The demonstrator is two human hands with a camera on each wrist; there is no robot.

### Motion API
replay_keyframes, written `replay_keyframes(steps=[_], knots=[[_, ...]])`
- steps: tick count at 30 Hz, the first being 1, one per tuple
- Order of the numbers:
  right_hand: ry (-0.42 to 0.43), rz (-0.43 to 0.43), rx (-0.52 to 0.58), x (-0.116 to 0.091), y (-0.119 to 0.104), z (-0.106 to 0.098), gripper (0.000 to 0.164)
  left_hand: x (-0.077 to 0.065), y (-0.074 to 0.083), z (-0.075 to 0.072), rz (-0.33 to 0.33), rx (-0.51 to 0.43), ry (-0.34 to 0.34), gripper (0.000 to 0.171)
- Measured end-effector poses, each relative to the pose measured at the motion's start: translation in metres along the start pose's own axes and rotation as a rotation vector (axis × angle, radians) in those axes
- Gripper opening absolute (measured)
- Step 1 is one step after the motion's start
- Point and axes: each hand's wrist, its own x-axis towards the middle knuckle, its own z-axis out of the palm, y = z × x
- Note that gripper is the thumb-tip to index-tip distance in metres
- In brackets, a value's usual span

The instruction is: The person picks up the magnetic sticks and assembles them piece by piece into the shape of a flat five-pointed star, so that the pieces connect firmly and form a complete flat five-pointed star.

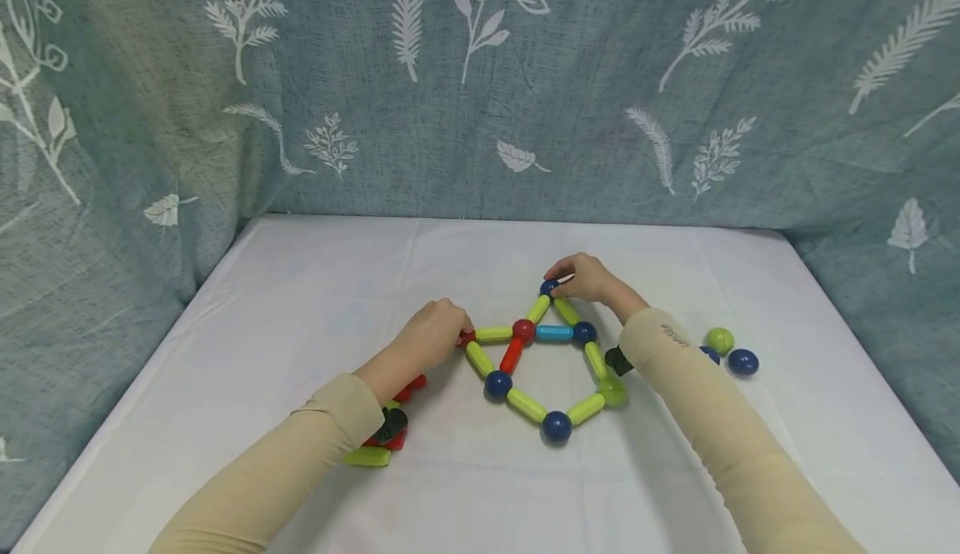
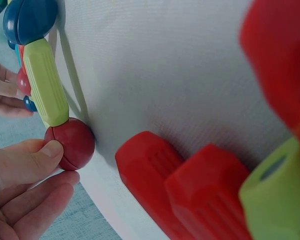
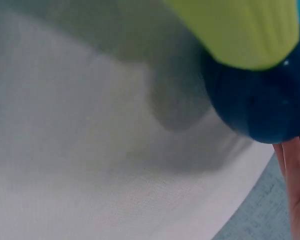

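A flat frame of coloured rods and balls lies on the white table. My left hand (image 1: pixel 429 339) pinches the red ball (image 2: pixel 76 144) at its left corner, thumb on top in the left wrist view. At the far tip, my right hand (image 1: pixel 590 280) holds a dark blue ball (image 1: pixel 549 288) between thumb and fingers. Two lime rods slope down from that ball to a second red ball (image 1: pixel 523 331) and another blue ball (image 1: pixel 584 334), which a light blue rod (image 1: pixel 554 333) joins. A red rod (image 1: pixel 512 356) runs to the blue ball (image 1: pixel 498 385) below. The near corner is a blue ball (image 1: pixel 557 427).
Beneath my left forearm lies a pile of red and lime rods (image 1: pixel 367 456), partly hidden by the sleeve. Beyond my right forearm sit a loose lime ball (image 1: pixel 720 340) and blue balls (image 1: pixel 743 362). A patterned grey-green curtain (image 1: pixel 517 104) hangs behind the table.
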Motion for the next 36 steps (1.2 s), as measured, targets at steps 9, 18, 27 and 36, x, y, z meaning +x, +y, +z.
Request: replay_keyframes(steps=[9,18,27,36], knots=[[-0.04,-0.007,0.06,-0.004,0.004,-0.001,0.034,-0.001,-0.001,0.002,0.02,0.016,0.021,0.022],[-0.021,-0.075,0.156,-0.027,0.008,-0.008,0.037,-0.001,0.0,0.001,0.01,0.013,0.009,0.023],[-0.008,-0.099,0.37,-0.079,0.023,-0.014,0.039,-0.002,0.0,0.002,0.015,0.022,0.014,0.024],[-0.053,-0.083,0.412,-0.124,0.042,0.002,0.039,-0.001,-0.002,0.002,0.032,0.007,0.028,0.023]])
